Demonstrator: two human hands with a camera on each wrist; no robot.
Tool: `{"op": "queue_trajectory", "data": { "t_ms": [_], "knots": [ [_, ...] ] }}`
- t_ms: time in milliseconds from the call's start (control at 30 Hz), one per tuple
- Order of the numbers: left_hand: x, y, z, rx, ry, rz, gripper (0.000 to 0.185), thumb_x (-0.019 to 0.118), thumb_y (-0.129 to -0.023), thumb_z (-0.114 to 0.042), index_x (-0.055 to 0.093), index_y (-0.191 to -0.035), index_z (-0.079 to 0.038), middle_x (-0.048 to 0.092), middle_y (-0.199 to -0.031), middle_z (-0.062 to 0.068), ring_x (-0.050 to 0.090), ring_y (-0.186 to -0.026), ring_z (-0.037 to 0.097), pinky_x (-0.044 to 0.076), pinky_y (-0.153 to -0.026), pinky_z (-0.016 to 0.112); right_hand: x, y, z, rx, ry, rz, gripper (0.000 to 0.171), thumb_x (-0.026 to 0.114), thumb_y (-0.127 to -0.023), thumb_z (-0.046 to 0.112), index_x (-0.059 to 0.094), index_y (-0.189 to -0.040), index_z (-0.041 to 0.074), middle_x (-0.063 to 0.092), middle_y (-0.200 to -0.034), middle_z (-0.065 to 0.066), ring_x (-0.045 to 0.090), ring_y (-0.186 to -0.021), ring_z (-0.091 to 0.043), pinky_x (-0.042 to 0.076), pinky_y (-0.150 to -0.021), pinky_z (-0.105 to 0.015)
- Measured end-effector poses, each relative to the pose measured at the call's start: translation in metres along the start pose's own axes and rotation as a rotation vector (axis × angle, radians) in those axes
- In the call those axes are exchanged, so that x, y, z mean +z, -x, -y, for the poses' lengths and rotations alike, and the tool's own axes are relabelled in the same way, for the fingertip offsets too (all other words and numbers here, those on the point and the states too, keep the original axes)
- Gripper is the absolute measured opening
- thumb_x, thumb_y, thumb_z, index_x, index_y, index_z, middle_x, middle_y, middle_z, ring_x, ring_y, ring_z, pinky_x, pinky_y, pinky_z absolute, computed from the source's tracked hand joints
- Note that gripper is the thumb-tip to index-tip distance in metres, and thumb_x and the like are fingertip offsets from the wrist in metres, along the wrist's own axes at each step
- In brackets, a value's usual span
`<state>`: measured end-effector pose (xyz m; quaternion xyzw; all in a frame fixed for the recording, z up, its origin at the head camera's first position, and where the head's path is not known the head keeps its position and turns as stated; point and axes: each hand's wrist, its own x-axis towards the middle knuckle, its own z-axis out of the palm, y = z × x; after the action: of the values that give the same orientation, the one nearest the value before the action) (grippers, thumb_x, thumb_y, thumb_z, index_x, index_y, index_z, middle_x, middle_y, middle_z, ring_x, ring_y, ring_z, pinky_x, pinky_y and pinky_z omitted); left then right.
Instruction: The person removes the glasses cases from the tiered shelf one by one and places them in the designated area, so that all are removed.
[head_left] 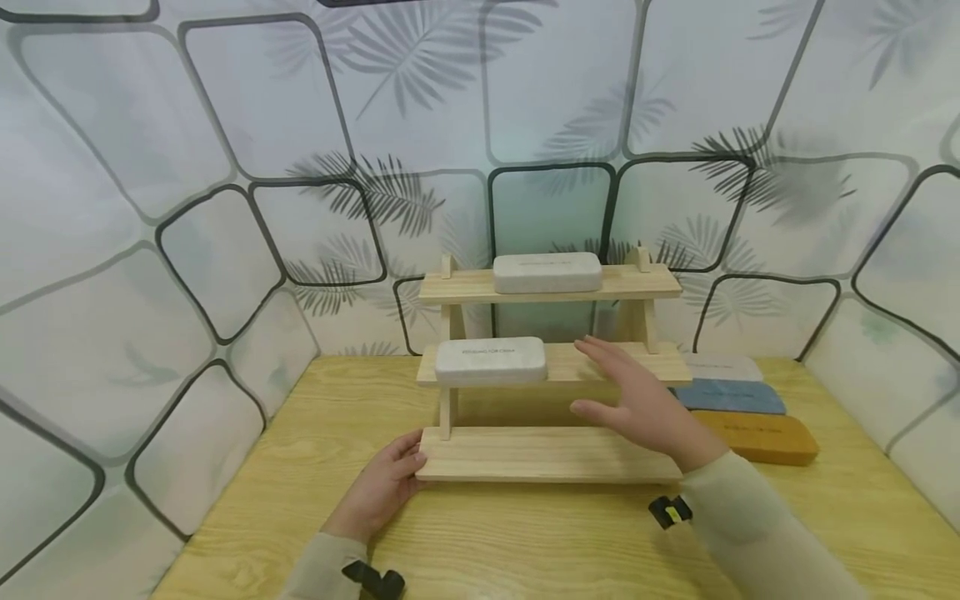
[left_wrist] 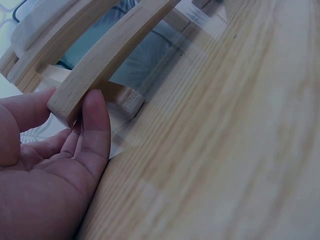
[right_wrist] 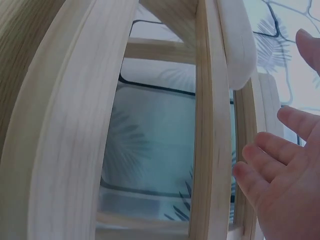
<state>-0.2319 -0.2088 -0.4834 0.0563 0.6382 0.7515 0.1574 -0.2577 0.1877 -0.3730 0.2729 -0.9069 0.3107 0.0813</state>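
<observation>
A three-tier wooden display shelf [head_left: 551, 454] stands on the table. My left hand [head_left: 386, 483] grips the left end of its lowest board, thumb and fingers on opposite faces in the left wrist view. One white glasses case [head_left: 491, 361] lies on the left part of the middle tier, and another white glasses case [head_left: 547, 273] on the top tier near its centre. My right hand [head_left: 637, 404] is held in front of the right part of the middle tier, fingers extended and thumb apart. Nothing is in its grasp in the right wrist view [right_wrist: 290, 185].
Right of the shelf, an orange glasses case [head_left: 757, 437], a blue one [head_left: 731, 397] and a pale one [head_left: 720, 367] lie in a row on the wood-grain table [head_left: 262, 508]. A patterned wall covering [head_left: 420, 108] encloses the back and sides.
</observation>
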Motion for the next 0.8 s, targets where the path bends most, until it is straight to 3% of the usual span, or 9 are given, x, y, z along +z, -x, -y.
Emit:
{"op": "queue_trajectory", "data": {
  "t_ms": [300, 467, 800],
  "knots": [
    [-0.001, -0.002, 0.003, 0.004, -0.012, -0.015, 0.061, 0.047, -0.109, -0.013, 0.017, -0.158, 0.006, 0.028, -0.156, 0.033, 0.045, -0.135, 0.035, 0.047, -0.103, 0.039, 0.012, -0.016, 0.003, -0.012, -0.030, 0.002, 0.090, 0.070, -0.092, 0.055, 0.027, -0.162, 0.019, 0.022, -0.166, -0.010, 0.024, -0.148, -0.037, 0.027, -0.112, -0.064],
    [-0.001, -0.002, 0.002, 0.006, -0.010, -0.005, 0.061, 0.046, -0.109, -0.014, 0.016, -0.158, 0.007, 0.028, -0.156, 0.034, 0.043, -0.136, 0.036, 0.046, -0.104, 0.039, 0.015, -0.023, 0.006, 0.000, -0.044, 0.004, 0.090, 0.071, -0.092, 0.053, 0.025, -0.163, 0.022, 0.021, -0.166, -0.010, 0.024, -0.149, -0.036, 0.026, -0.113, -0.063],
    [-0.003, -0.003, 0.004, 0.011, 0.001, 0.012, 0.062, 0.047, -0.109, -0.013, 0.015, -0.158, 0.007, 0.026, -0.156, 0.034, 0.043, -0.135, 0.036, 0.048, -0.101, 0.037, 0.026, -0.040, 0.009, 0.007, -0.048, 0.021, 0.096, 0.067, -0.089, 0.064, 0.023, -0.163, 0.023, 0.021, -0.166, -0.007, 0.022, -0.149, -0.033, 0.024, -0.115, -0.060]
  ]
}}
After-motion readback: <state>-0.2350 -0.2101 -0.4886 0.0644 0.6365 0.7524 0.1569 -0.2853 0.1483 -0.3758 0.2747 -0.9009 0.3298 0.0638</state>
